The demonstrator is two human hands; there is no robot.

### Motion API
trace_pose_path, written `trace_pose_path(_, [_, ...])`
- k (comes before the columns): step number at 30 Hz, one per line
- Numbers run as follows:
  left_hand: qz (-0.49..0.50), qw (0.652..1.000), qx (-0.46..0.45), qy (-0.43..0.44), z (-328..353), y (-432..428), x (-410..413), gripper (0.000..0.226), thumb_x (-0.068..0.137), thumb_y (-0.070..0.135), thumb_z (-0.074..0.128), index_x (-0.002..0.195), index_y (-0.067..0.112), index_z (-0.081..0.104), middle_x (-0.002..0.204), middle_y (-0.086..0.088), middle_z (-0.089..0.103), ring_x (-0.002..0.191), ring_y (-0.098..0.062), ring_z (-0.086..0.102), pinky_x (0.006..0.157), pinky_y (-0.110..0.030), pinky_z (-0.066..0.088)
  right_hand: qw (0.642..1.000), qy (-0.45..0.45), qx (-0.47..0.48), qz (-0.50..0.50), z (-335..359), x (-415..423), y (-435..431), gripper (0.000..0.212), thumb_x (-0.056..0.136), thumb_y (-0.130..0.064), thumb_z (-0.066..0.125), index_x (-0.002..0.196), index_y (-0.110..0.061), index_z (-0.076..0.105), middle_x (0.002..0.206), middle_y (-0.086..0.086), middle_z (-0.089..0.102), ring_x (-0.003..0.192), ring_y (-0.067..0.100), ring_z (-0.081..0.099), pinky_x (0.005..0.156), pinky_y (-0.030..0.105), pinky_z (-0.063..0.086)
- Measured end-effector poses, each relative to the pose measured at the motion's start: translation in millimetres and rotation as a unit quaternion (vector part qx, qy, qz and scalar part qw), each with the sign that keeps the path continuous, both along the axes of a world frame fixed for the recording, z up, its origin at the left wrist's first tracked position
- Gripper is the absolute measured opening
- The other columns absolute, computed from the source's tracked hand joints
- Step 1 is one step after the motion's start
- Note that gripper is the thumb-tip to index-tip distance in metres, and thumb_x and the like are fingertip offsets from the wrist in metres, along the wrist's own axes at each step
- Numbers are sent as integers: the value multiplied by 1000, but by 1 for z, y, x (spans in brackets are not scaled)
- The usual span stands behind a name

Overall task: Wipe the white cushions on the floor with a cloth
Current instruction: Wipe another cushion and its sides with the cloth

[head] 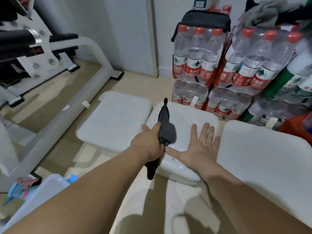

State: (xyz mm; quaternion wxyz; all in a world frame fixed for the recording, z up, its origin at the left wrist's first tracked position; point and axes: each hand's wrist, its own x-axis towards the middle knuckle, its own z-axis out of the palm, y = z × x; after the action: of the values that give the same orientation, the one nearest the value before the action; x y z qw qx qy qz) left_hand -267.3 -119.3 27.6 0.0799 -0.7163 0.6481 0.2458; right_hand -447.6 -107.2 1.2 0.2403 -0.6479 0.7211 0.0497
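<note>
On the floor [94, 159], both hands are at the middle cushion [185, 114] of 3 white ones in a row
The left hand [150, 142] has its grip clenched round a dark grey cloth [167, 132] bunched on the cushion's top, one end hanging off the near edge; the right hand [199, 146] lies flat beside it, grip released, fingers spread, with packs of bottled water [195, 59] just behind

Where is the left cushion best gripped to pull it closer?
Probably its near edge, from the person's side: the left cushion lies flat with that thick rim free, while its right side abuts the middle cushion. The right hand holds nothing; the left hand grips the cloth.
</note>
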Motion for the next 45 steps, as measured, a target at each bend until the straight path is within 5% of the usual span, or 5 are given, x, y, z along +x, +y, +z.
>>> trace_pose_path(13, [41,986,-159,20,46,-47,125,57,86,46,53,140,31,41,118,-10,66,108,-38,61,86,-42,53,992,-56,-41,108,55,72,9,78,99,-61,53,166,-40,19,177,2,-16,161,31,-18,131,52,-2])
trace_pose_path(17, [94,993,-16,-69,25,-52,183,68,80,62,55,143,48,33,163,-7,9,147,-43,16,111,-57,34,991,-19,21,131,60,120,-11,79,94,-63,56,162,-52,18,176,-2,-16,161,39,-14,125,67,11])
trace_pose_path(23, [195,978,-14,79,-1,-53,189,82,65,67,67,136,45,30,133,-9,26,129,-39,25,96,-45,37,983,16,107,146,51,130,-18,89,86,-65,66,161,-58,18,177,-7,-10,161,40,-10,119,62,34])
trace_pose_path(26, [199,977,-31,63,-13,-53,186,79,55,73,58,124,51,28,124,-6,25,127,-41,25,104,-66,34,985,12,102,139,53,133,-21,88,83,-62,72,158,-58,26,175,-6,1,161,40,-5,118,61,38])
trace_pose_path(45, [195,978,-41,61,-15,-52,183,76,58,80,51,126,54,28,152,-7,10,143,-42,8,109,-75,13,975,46,136,169,58,131,-28,85,89,-61,68,159,-61,19,176,-8,-12,161,38,-13,116,57,38])
